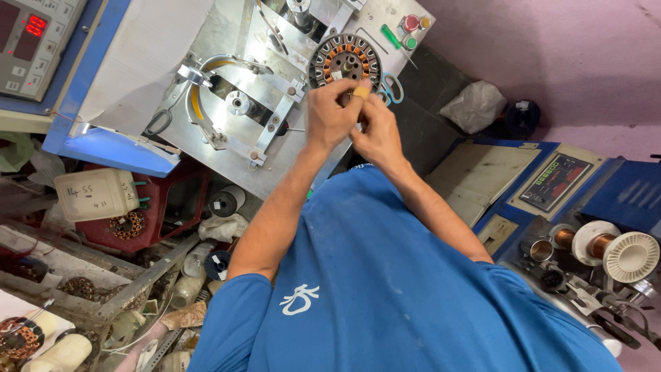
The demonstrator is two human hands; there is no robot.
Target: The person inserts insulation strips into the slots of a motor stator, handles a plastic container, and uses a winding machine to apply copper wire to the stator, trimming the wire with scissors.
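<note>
A round motor stator with copper windings sits on the steel plate of a winding machine. My left hand and my right hand meet at the stator's near rim, with fingers pinched together against it. One fingertip is wrapped in yellow tape. Whatever thin thing lies between the fingers is hidden. Both forearms reach up from my blue shirt.
Blue-handled scissors and a green screwdriver lie beside the stator, with a red button above. A red-digit controller stands top left. A copper wire spool and a blue panel are at right. A white container and wound stators clutter the left.
</note>
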